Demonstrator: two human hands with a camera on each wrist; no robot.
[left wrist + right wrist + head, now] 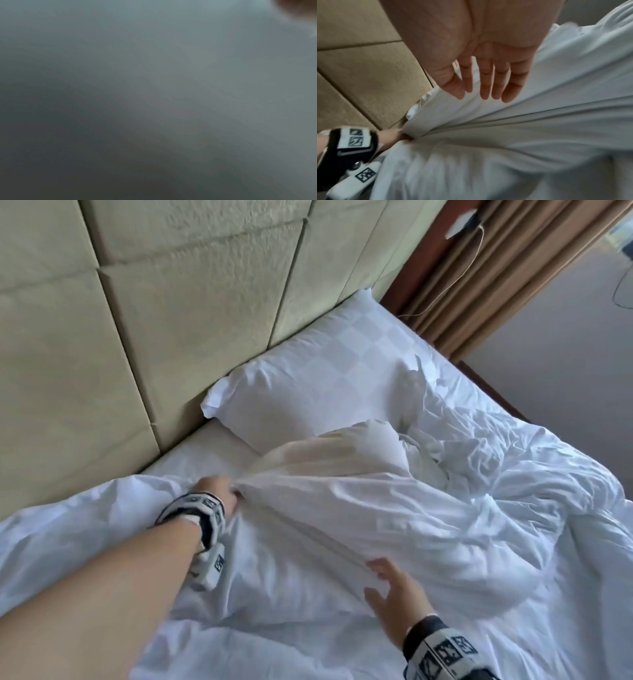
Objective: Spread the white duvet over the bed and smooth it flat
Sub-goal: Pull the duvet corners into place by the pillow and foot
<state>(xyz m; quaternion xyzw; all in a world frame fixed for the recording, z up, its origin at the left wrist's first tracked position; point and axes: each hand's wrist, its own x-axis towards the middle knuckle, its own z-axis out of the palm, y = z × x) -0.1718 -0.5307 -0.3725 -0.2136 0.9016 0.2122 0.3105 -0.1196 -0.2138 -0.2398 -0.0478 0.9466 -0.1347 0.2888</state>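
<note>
Fingers, left [406, 136]: pinching a gathered fold of the white duvet [394, 508], probably to drag that edge toward the headboard [120, 337].
Fingers, right [485, 86]: straight and slightly spread, hovering just above the taut ridge of cloth, likely ready to press it flat.
Left hand [215, 487]: low on the bed; its wrist view is only dark blur.
Right hand [394, 594]: palm down.
Duvet: bunched and creased across the bed, far from smooth.
Pillow [308, 378]: against the headboard, partly overlapped.

White duvet [394, 508], checkered white pillow [318, 371], beige headboard [137, 320].
</note>
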